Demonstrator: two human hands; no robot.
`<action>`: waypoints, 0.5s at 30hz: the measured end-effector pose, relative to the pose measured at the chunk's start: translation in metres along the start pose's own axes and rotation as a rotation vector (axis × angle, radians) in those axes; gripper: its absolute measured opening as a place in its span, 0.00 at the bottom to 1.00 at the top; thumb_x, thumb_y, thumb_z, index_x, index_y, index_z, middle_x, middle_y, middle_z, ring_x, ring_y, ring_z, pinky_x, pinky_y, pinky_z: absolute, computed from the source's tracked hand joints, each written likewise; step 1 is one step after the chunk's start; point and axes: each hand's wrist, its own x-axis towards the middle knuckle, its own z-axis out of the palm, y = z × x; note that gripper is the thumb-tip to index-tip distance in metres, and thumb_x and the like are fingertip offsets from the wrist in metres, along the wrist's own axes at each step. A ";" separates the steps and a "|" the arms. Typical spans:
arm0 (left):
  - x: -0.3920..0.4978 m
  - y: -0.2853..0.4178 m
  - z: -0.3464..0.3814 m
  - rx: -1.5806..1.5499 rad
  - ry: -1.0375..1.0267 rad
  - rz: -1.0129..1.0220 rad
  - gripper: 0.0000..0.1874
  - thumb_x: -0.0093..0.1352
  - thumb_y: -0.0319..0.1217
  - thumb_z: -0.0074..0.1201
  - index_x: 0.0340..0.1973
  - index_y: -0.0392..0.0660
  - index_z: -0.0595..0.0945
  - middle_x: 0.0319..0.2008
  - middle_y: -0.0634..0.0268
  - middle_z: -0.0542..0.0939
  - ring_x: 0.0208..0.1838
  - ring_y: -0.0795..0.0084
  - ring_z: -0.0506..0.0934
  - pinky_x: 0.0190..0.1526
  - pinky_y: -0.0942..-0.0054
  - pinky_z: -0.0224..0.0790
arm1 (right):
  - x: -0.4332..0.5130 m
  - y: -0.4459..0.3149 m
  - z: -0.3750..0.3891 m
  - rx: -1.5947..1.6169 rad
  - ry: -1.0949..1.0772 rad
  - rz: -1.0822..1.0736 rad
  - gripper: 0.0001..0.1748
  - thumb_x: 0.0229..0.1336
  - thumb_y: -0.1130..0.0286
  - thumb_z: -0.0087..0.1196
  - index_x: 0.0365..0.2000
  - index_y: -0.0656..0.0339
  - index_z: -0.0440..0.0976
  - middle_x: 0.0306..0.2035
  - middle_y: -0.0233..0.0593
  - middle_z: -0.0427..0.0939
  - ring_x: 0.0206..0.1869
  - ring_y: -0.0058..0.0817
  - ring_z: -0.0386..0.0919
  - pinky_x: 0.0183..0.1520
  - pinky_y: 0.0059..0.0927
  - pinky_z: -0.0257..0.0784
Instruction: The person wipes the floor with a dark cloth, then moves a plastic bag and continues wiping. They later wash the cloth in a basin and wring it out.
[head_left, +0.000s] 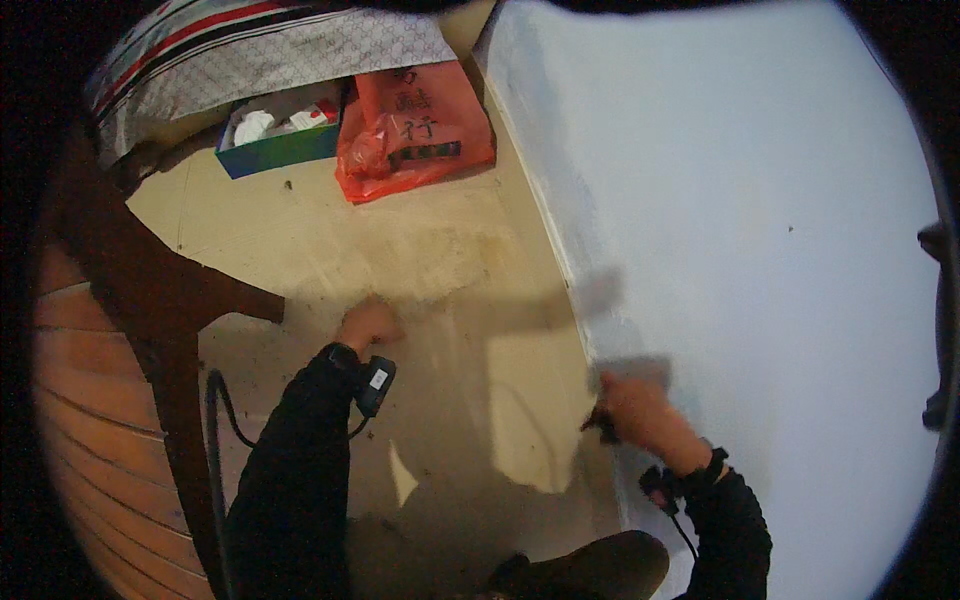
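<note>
My right hand (637, 412) grips a flat-bladed scraper by its dark handle. The grey blade (649, 367) lies against or just off the lower white wall (750, 187); motion blur hides whether it touches. My left hand (371, 322) hangs over the tiled floor (427, 255), fingers curled in, and no object shows in it. It is blurred too. Greyish, patchy marks run along the wall's lower edge beside the floor.
At the left stands a brown chair (172, 277) with orange slats. Beyond, a red plastic bag (442, 112) bearing writing and an open blue-green box (281, 154) sit beneath a patterned cloth (300, 64). My knee (600, 562) is at the bottom. Cables hang from both wrists.
</note>
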 end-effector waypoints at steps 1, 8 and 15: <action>0.001 0.000 0.000 -0.020 0.007 -0.018 0.28 0.60 0.43 0.52 0.55 0.45 0.77 0.63 0.45 0.66 0.62 0.47 0.70 0.59 0.50 0.65 | -0.013 -0.009 0.021 -0.081 -0.083 -0.117 0.17 0.41 0.57 0.67 0.28 0.58 0.80 0.30 0.39 0.78 0.35 0.42 0.79 0.33 0.43 0.74; 0.008 -0.005 0.013 0.017 0.112 0.014 0.31 0.59 0.45 0.54 0.57 0.46 0.76 0.62 0.43 0.66 0.63 0.47 0.69 0.59 0.54 0.65 | 0.010 -0.028 0.145 -0.496 -0.291 -0.216 0.13 0.41 0.57 0.63 0.21 0.56 0.81 0.23 0.37 0.79 0.28 0.37 0.78 0.27 0.45 0.71; 0.006 -0.011 0.017 -0.042 0.128 0.053 0.33 0.54 0.45 0.57 0.55 0.46 0.77 0.60 0.43 0.68 0.61 0.46 0.70 0.57 0.56 0.67 | 0.173 0.027 0.074 -0.615 0.066 -0.009 0.11 0.39 0.61 0.66 0.25 0.54 0.81 0.28 0.33 0.80 0.30 0.34 0.79 0.24 0.38 0.71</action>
